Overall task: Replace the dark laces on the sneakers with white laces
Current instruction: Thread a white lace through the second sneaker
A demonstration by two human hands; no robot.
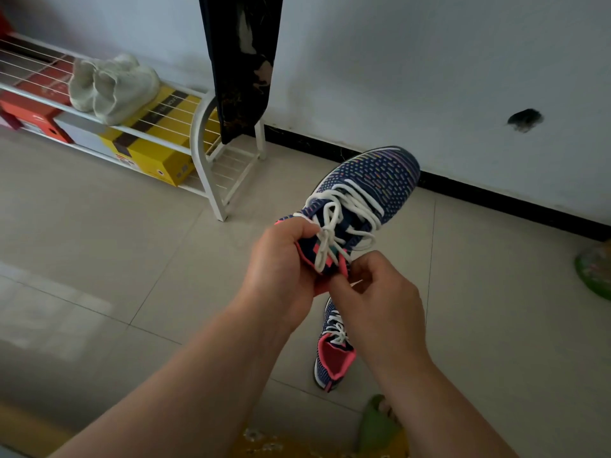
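A navy knit sneaker (pixel 373 180) with coloured dashes and a pink collar is held up in the air, toe pointing away. White laces (pixel 334 223) run through its eyelets and are tied in a bow. My left hand (pixel 281 269) grips the sneaker's heel and collar from the left. My right hand (pixel 380 299) pinches at the pink collar edge just below the bow. The second matching sneaker (pixel 332 352) lies on the floor below my right wrist, white laces in it too. No dark laces are in view.
A white metal shoe rack (pixel 205 150) stands at the left with pale sneakers (pixel 112 87) on top and a yellow box (pixel 148 150) and red boxes beneath. A dark cloth (pixel 241 61) hangs on the wall. A green slipper (pixel 377 424) shows at the bottom.
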